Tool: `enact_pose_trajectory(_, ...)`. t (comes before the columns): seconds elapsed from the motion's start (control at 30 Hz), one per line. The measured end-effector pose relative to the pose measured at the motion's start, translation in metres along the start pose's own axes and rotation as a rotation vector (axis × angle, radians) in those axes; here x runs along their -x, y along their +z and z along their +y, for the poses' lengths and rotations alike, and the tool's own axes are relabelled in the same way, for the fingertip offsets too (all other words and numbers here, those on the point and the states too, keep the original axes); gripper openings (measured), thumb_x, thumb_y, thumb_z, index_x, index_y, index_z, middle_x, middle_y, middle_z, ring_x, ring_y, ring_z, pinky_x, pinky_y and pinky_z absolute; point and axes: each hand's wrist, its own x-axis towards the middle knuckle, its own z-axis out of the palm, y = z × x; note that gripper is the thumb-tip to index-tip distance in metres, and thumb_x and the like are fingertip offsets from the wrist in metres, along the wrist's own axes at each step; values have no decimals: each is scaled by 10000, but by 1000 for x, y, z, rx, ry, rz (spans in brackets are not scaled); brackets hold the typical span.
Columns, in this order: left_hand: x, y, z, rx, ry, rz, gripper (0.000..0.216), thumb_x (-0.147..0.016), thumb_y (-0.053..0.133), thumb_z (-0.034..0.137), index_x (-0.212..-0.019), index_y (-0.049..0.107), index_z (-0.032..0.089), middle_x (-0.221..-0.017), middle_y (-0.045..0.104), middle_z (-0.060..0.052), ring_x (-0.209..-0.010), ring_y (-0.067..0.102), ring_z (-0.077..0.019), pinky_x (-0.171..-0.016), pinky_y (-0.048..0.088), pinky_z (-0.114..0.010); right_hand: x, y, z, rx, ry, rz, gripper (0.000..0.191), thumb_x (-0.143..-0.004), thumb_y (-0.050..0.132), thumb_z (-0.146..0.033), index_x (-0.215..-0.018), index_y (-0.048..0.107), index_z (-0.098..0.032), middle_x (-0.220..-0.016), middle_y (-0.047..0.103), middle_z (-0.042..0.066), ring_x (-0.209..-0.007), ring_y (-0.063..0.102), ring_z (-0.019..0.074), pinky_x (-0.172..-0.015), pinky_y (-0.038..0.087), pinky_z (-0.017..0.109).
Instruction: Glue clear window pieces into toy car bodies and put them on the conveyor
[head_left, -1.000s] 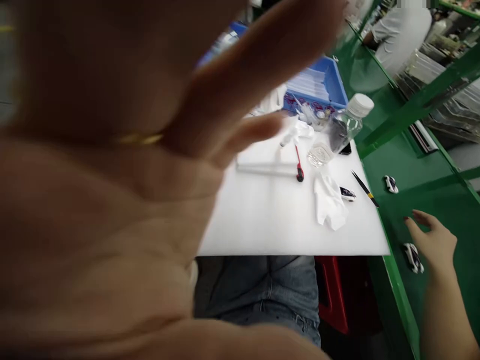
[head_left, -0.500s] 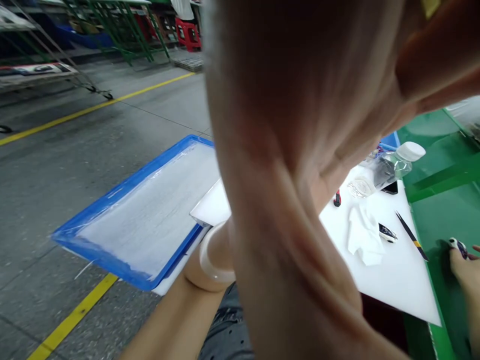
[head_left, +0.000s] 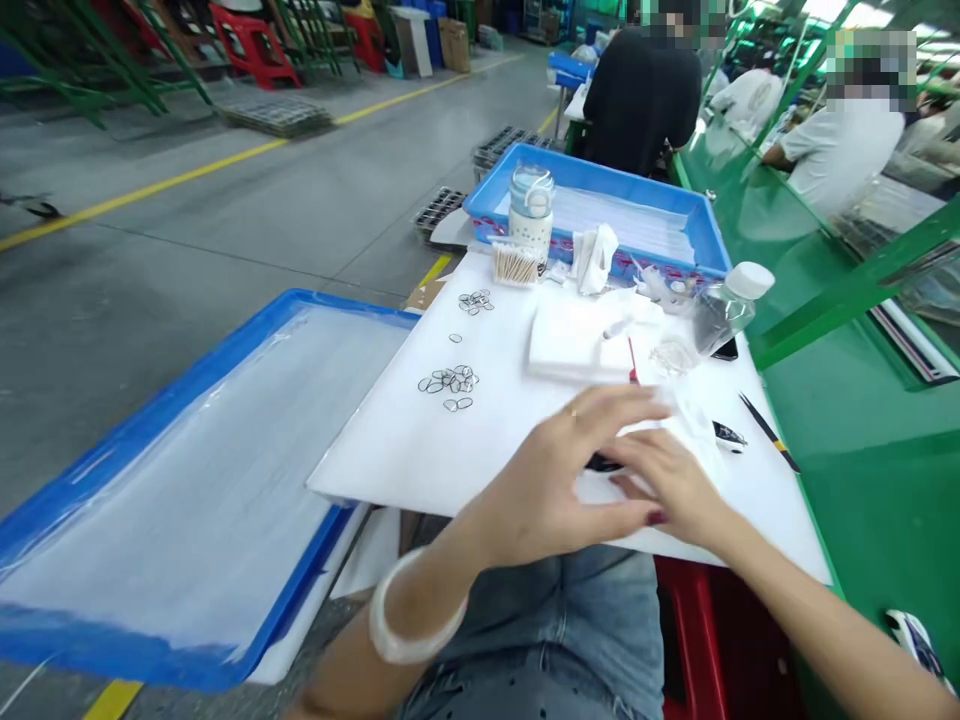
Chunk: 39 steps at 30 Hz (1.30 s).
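Both my hands meet over the front part of the white board [head_left: 420, 450]. My left hand [head_left: 570, 470], with a pale bangle on the wrist, lies with its fingers stretched out to the right, the tips at a white cloth [head_left: 686, 420]. My right hand [head_left: 667, 480] comes in from the right with its fingers curled, their tips on a small dark part [head_left: 602, 463] that shows between the two hands. Motion smears both hands a little.
On the board lie loose metal rings [head_left: 450, 380], a stack of white wipes [head_left: 574, 340], cotton swabs [head_left: 514, 265], a jar [head_left: 531, 205], a plastic bottle [head_left: 724, 305], tweezers [head_left: 769, 432] and another small part [head_left: 727, 434]. Blue trays stand at left [head_left: 187, 380] and behind [head_left: 705, 225]. The green conveyor [head_left: 862, 440] runs on the right; people sit ahead.
My left hand, which filled the view close to the camera, has dropped to the board. My right hand came off the green conveyor to meet it. The view swung left, then back.
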Motion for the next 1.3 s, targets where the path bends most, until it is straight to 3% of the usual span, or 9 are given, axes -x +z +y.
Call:
enact_pose_trajectory(0.17, 57, 38, -33, -375, -131, -26, 540, -922, 595, 197, -1435, 424, 194, -1482, 468, -185, -1248, 569, -341, -968, 553, -521, -27, 23, -2, -182, -4, 3, 180, -942, 548, -203, -1100, 631, -211, -1052, 730, 57, -947, 678, 203, -821, 561, 371)
enact_pose_trajectory(0.27, 80, 55, -34, -361, -123, 123, 426, -935, 494, 82, -1341, 514, 211, -1260, 646, -120, -1095, 655, -269, -918, 588, -447, -50, 11, 22, -213, 309, 327, 72, -914, 598, -276, -941, 623, -214, -884, 722, 39, -765, 675, 176, -693, 545, 318)
enact_pose_trajectory(0.33, 80, 58, -28, -292, -114, 126, 397, -908, 528, 59, -1273, 564, 212, -1153, 678, -99, -983, 683, -243, -842, 614, -404, -71, 6, 38, -215, 509, 411, 207, -865, 643, -327, -1026, 595, -206, -986, 712, 75, -818, 682, 208, -674, 534, 325)
enact_pose_trajectory(0.43, 64, 51, -24, -156, -110, -76, 504, -818, 669, 47, -1284, 564, 207, -1264, 621, -112, -988, 675, -230, -843, 615, -381, -99, 5, 55, -172, 624, 179, 282, -879, 583, -374, -1104, 592, -204, -1050, 703, 103, -896, 676, 267, -733, 505, 370)
enact_pose_trajectory(0.53, 41, 39, -28, -100, -58, -290, 650, -732, 789, 89, -1323, 546, 210, -1477, 469, -131, -1271, 535, -300, -1033, 518, -480, -112, 2, 63, -124, 676, 22, 278, -955, 441, -413, -1014, 629, -217, -902, 705, 76, -810, 649, 260, -771, 466, 398)
enact_pose_trajectory(0.67, 20, 42, -35, -25, -69, -359, 544, -691, 843, 139, -1193, 637, 188, -1364, 583, -113, -1259, 524, -295, -1038, 500, -479, -104, -12, 59, -481, 622, 155, 356, -948, 463, -519, -977, 621, -200, -1052, 683, 95, -985, 633, 254, -861, 482, 411)
enact_pose_trajectory(0.87, 21, 65, -33, 56, -233, -110, 534, -577, 913, 198, -1038, 643, 184, -1159, 697, -78, -1060, 605, -290, -927, 544, -472, -80, 5, 34, -799, 424, 586, 195, -929, 586, -378, -1039, 635, -224, -1085, 712, 64, -1078, 663, 218, -1002, 480, 424)
enact_pose_trajectory(1.07, 23, 63, -33, 62, -240, -115, 535, -599, 901, 196, -1056, 624, 208, -1192, 697, -50, -1070, 605, -284, -909, 553, -461, -68, 42, 48, -681, 578, 377, 377, -904, 590, -526, -1111, 680, -225, -1307, 649, 103, -1282, 565, 264, -1124, 382, 484)
enact_pose_trajectory(1.3, 26, 62, -34, 55, -245, -103, 531, -611, 899, 202, -1083, 656, 213, -1219, 697, -56, -1092, 617, -286, -910, 559, -473, -74, -3, 41, -935, 604, 235, 434, -880, 579, -625, -902, 731, -219, -1424, 557, 95, -1373, 463, 294, -1152, 310, 501)
